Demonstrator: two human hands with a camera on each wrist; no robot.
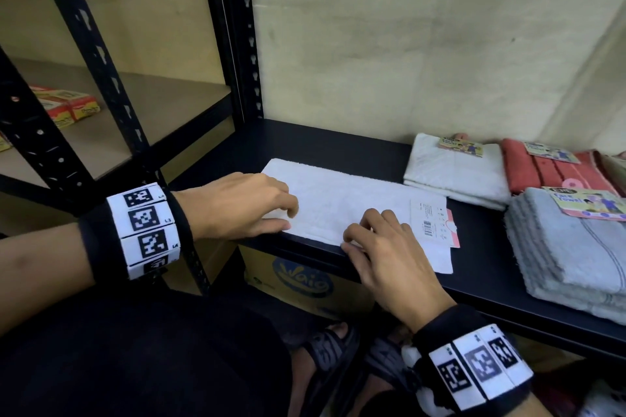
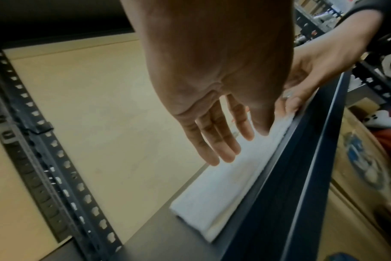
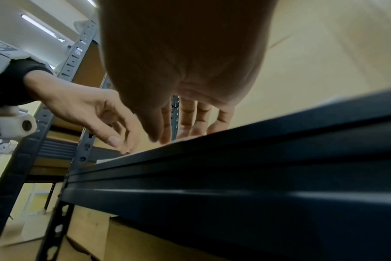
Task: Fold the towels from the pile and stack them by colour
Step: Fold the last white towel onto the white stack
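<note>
**White towel half-folded at the shelf's front edge**

A white towel lies flat as a long folded strip on the dark shelf, its near long side running along the shelf's front edge. A paper label sits on its right end, which slightly overhangs that edge.

The left hand rests on the towel's left part, fingers loosely bent and fingertips pressing the cloth; the left wrist view shows them fairly straight over the strip, closed on nothing. The right hand lies near the middle of the front side, fingertips bent onto the towel's border. Whether it pinches the hem or only presses it, I cannot tell.

Toward the shelf's right end wait three stacks: a white stack near the back, a red stack beside it, and a grey stack at the front.

The towel looks light, soft and limp, with a grippy terry nap; it will likely sag if lifted by one point. A sound hold would be both corners of one short end, carrying it over onto the other end. The stiff label could catch or skew the fold, so that end probably wants smoothing first.
</note>
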